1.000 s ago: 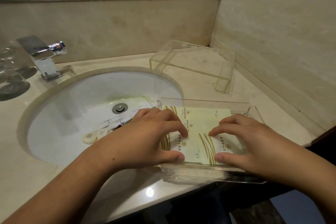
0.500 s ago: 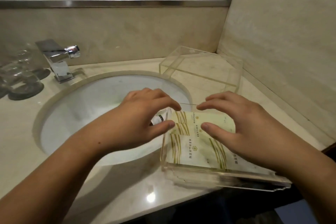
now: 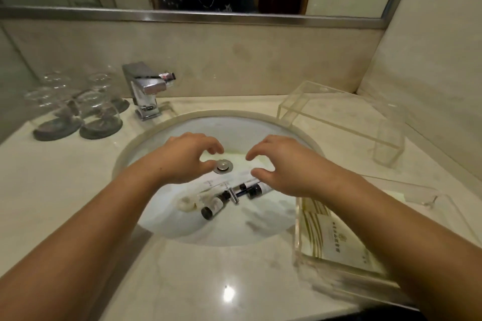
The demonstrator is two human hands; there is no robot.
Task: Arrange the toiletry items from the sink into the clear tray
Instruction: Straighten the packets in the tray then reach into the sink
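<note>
Both hands are hovering over the white oval sink (image 3: 161,206). The small dark-capped toiletry bottles (image 3: 217,202) are lying just below and between them, long axes slanting toward the right hand (image 3: 284,164), which is nearer. Left hand (image 3: 186,157) and right are half-curled, fingers apart, holding nothing. The clear acrylic tray (image 3: 307,250), holding pale striped packets (image 3: 339,237), is resting on the surface at right.

The sink (image 3: 182,229) sat in the middle. Bottles (image 3: 214,206) lay in it. The tray (image 3: 307,255) stood right, the tap (image 3: 146,91) behind, glasses (image 3: 78,109) left.
</note>
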